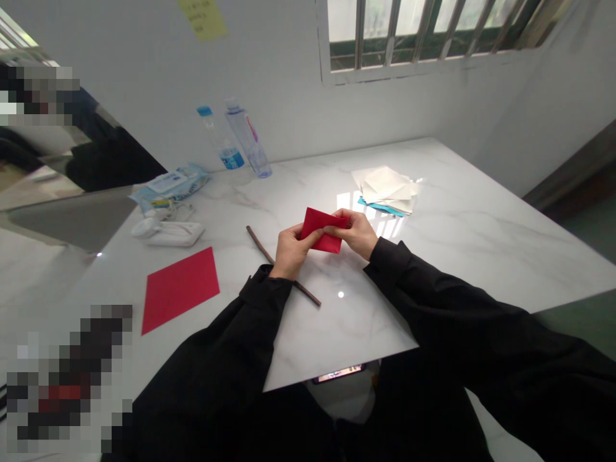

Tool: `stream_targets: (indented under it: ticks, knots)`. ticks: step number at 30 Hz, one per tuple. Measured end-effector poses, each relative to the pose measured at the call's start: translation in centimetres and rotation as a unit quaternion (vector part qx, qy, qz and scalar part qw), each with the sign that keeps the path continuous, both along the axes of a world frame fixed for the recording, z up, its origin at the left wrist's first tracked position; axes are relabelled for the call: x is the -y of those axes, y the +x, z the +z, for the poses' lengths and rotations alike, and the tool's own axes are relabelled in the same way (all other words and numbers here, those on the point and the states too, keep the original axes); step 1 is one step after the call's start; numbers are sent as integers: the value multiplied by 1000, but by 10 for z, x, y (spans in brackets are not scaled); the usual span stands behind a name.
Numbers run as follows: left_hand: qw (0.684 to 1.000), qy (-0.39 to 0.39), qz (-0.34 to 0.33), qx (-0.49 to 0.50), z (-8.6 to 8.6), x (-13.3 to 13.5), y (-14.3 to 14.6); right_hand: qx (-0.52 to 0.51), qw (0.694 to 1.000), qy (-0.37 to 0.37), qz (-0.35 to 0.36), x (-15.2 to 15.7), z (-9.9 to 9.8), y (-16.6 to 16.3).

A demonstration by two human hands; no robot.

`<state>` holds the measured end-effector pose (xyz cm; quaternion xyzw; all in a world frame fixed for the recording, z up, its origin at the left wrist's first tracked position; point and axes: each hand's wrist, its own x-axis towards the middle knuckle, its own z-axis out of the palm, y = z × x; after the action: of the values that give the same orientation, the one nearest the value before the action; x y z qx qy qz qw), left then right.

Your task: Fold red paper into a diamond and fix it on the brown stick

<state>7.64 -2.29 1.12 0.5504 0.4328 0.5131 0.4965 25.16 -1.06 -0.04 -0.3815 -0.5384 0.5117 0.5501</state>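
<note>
A folded piece of red paper (323, 230) is held just above the white marble table (457, 231) between both my hands. My left hand (290, 250) pinches its left corner with thumb and fingers closed. My right hand (357, 232) grips its right side, fingers curled over the top edge. A thin brown stick (308, 294) lies on the table under my left wrist. A flat red paper sheet (179, 287) rests to the left.
A stack of cream and blue papers (386, 190) lies beyond my hands. Two water bottles (240, 142), a tissue pack (171, 186) and a white charger (168, 232) sit at the back left. A phone (337, 373) pokes out below the table's near edge.
</note>
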Motion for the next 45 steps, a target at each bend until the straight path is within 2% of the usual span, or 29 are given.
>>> stream_targets:
  ticks: [16,21,25,33,45]
  knots:
    - [999,-17,-4,29,-4,-2,1,5,1000,4,-8,0,0,-2]
    - [998,-22,-13,52,-6,-5,0,-28,999,-24,8,-3,-6,-3]
    - [998,-31,4,58,-6,-6,-1,-31,998,-49,21,-4,-10,-2]
    - [991,-92,-4,102,0,-4,0,-33,996,-78,29,1,-5,-2]
    - [996,-56,-38,63,-5,-5,0,-6,998,-54,15,1,-7,-2]
